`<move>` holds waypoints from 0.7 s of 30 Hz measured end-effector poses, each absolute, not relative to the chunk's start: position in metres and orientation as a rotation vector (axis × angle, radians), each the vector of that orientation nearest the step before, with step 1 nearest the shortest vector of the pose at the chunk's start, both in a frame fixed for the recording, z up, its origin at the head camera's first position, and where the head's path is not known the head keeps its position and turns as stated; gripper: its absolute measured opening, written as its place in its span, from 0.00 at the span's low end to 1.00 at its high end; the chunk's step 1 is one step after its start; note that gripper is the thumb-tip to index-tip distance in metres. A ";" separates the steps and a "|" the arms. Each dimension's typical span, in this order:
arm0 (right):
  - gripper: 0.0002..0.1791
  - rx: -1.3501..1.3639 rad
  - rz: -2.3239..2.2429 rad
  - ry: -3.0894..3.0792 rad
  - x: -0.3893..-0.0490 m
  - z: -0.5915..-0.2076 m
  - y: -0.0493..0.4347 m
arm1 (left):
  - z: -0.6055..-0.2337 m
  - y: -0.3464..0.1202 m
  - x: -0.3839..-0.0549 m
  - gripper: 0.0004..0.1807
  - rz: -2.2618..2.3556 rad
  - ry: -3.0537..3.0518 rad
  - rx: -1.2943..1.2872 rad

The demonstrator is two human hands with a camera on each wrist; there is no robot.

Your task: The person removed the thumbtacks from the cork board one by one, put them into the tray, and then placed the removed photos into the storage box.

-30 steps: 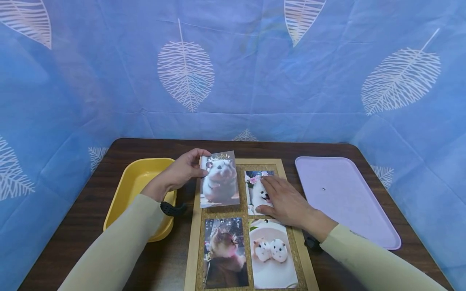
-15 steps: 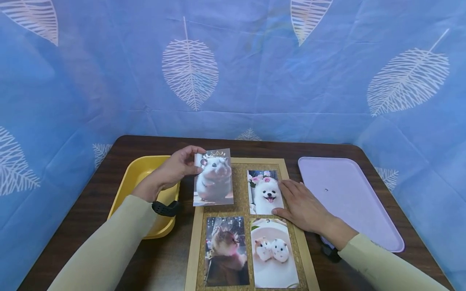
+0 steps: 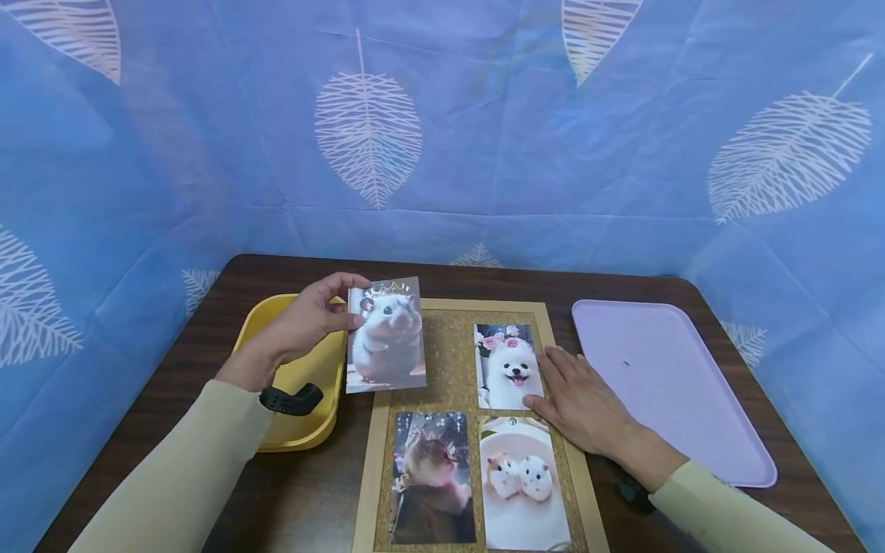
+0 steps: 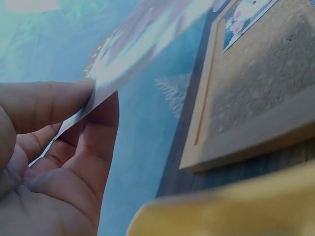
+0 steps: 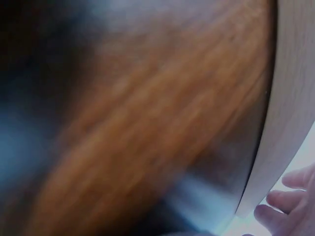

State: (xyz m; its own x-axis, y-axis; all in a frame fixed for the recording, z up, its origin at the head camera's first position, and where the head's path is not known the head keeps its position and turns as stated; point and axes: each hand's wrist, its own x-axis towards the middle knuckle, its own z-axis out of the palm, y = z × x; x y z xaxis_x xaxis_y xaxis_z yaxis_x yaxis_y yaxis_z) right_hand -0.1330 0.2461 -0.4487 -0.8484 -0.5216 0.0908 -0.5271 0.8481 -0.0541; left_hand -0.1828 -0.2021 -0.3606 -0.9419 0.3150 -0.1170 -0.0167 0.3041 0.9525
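Observation:
My left hand (image 3: 304,321) pinches the left edge of a photo of a white hamster with a crown (image 3: 387,338), thumb in front and fingers behind. The left wrist view shows this photo (image 4: 142,44) edge-on between thumb and fingers. It is held up over the upper left corner of a wood-framed corkboard (image 3: 445,361). My right hand (image 3: 588,403) rests with extended fingers on the board's right frame, fingertips at the edge of a white dog photo (image 3: 512,372). Below lie a dark photo of a furry animal (image 3: 432,476) and a photo of two hamsters (image 3: 522,476).
A yellow tray (image 3: 304,442) stands at the left, partly under my left wrist. To the right lies a pale purple tray (image 3: 677,384) with a tiny shiny pin (image 3: 626,362) on it. Blue leaf-patterned cloth (image 3: 518,138) hangs behind the dark wooden table (image 3: 311,499).
My left hand has carried the hamster photo leftward, toward the yellow tray. My right hand has slid right off the dog photo's middle to its edge, uncovering the dog's face.

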 end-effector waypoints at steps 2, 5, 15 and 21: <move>0.43 0.829 0.115 -2.970 -0.133 -0.449 0.247 | -0.357 -0.212 -0.178 0.27 1.675 2.291 0.260; 0.44 0.832 0.115 -2.983 -0.133 -0.450 0.248 | -0.351 -0.228 -0.171 0.27 1.668 2.294 0.260; 0.48 0.873 0.120 -2.979 -0.131 -0.457 0.253 | -0.350 -0.270 -0.157 0.27 1.659 2.305 0.248; 0.48 0.887 0.068 -2.973 -0.131 -0.457 0.255 | -0.351 -0.284 -0.151 0.25 1.646 2.325 0.243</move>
State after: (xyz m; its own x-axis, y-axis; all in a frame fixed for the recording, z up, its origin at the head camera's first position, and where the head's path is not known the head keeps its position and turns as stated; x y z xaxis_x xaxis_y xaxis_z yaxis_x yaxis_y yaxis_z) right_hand -0.1315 0.2546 -0.4570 -0.8361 -0.5464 0.0490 -0.5481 0.8358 -0.0311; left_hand -0.1505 -0.2838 -0.3512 -0.9462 0.2960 -0.1309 -0.0251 0.3364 0.9414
